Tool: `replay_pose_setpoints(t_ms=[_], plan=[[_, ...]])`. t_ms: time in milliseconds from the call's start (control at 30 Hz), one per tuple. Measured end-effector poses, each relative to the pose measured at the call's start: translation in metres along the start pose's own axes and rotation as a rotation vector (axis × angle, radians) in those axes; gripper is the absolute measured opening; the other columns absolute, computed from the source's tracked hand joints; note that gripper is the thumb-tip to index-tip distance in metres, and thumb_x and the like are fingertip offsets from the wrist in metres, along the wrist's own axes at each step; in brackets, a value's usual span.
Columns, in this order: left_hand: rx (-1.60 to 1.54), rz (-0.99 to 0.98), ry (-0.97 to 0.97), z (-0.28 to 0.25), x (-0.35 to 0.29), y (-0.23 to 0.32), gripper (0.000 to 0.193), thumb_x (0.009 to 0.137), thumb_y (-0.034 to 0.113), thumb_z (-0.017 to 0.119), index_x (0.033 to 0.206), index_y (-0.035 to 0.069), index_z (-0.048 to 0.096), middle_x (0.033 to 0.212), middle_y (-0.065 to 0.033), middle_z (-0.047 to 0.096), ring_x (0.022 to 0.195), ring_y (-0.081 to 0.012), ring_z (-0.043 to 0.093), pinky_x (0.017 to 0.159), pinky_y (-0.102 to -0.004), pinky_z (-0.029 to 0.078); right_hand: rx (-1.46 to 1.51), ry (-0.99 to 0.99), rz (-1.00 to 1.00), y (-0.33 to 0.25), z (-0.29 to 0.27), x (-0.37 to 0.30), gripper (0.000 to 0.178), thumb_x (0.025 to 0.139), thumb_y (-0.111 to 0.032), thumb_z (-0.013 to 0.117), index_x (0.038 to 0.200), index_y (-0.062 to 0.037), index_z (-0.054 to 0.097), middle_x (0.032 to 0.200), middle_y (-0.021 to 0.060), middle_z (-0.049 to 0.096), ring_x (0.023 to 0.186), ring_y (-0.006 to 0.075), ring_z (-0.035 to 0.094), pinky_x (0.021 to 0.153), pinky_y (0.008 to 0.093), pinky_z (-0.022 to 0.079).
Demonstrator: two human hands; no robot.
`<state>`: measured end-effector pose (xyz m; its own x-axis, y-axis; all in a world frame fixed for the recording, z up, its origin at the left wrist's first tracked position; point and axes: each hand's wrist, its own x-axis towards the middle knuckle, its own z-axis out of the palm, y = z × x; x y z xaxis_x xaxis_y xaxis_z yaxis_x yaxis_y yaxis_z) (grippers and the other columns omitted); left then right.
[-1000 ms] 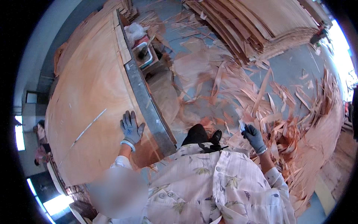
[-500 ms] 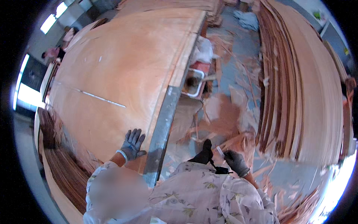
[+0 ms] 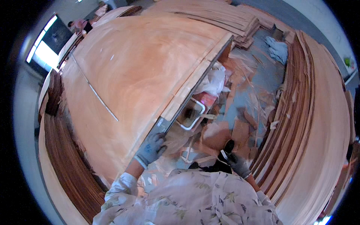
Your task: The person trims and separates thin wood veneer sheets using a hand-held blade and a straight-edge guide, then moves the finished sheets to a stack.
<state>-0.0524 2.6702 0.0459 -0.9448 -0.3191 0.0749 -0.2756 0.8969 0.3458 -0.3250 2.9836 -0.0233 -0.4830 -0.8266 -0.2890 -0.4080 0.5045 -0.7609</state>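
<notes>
A broad sheet of wood veneer covers the large table on my left. Along its right edge runs a dark metal strip. My left hand, in a grey glove, rests on this strip, its fingers bent over the edge. Low and to the right, in front of my body, my gloved right hand is closed round a short, flat, pale blade-like tool, which sticks out past the fingers. A thin, light-coloured rod lies across the veneer.
Tall stacks of veneer stand on the right, with a dark stack at the left. Below the table edge are a white-rimmed container and a white plastic bag. Veneer scraps litter the floor. A person is far left.
My left hand has left its spread, flat position on the veneer and moved right onto the metal strip, fingers now bent. My right hand still holds the pale tool. The view has turned.
</notes>
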Motion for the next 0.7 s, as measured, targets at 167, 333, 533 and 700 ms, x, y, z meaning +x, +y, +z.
replay_pose_setpoints(t_ms=[167, 333, 533, 700], plan=[[0.043, -0.086, 0.005, 0.042, 0.093, 0.042, 0.033, 0.080, 0.023, 0.061, 0.108, 0.006, 0.059, 0.115, -0.0150, 0.054, 0.109, -0.0328, 0.049, 0.091, -0.0434, 0.040, -0.061, -0.057, -0.035, 0.070, -0.096, 0.072, 0.026, 0.081, -0.013, 0.060, 0.105, -0.0017, 0.059, 0.083, 0.0129, 0.065, 0.075, 0.0185, 0.062, 0.068, 0.0322, 0.047], [-0.058, -0.261, 0.169, 0.042, 0.176, 0.074, 0.030, 0.077, 0.022, 0.062, 0.102, 0.006, 0.058, 0.112, -0.0141, 0.055, 0.106, -0.0334, 0.050, 0.092, -0.0440, 0.038, 0.144, -0.054, 0.026, 0.125, -0.195, 0.135, 0.021, 0.083, -0.014, 0.059, 0.100, -0.0029, 0.061, 0.077, 0.0145, 0.064, 0.067, 0.0265, 0.063, 0.065, 0.0360, 0.048], [0.022, -0.333, 0.293, 0.056, 0.234, 0.070, 0.024, 0.076, 0.018, 0.061, 0.098, 0.007, 0.058, 0.110, -0.0145, 0.055, 0.107, -0.0333, 0.050, 0.092, -0.0444, 0.038, 0.096, -0.074, -0.085, 0.101, -0.275, 0.240, 0.023, 0.083, -0.011, 0.058, 0.101, 0.0026, 0.059, 0.085, 0.0156, 0.065, 0.074, 0.0181, 0.061, 0.067, 0.0332, 0.047], [0.003, -0.426, 0.374, 0.060, 0.303, 0.054, 0.025, 0.075, 0.018, 0.062, 0.097, 0.006, 0.058, 0.109, -0.0150, 0.056, 0.105, -0.0346, 0.051, 0.091, -0.0451, 0.039, -0.005, -0.125, -0.284, 0.056, -0.326, 0.349, 0.026, 0.082, -0.011, 0.058, 0.106, -0.0002, 0.058, 0.093, 0.0159, 0.065, 0.080, 0.0241, 0.064, 0.071, 0.0355, 0.049]])
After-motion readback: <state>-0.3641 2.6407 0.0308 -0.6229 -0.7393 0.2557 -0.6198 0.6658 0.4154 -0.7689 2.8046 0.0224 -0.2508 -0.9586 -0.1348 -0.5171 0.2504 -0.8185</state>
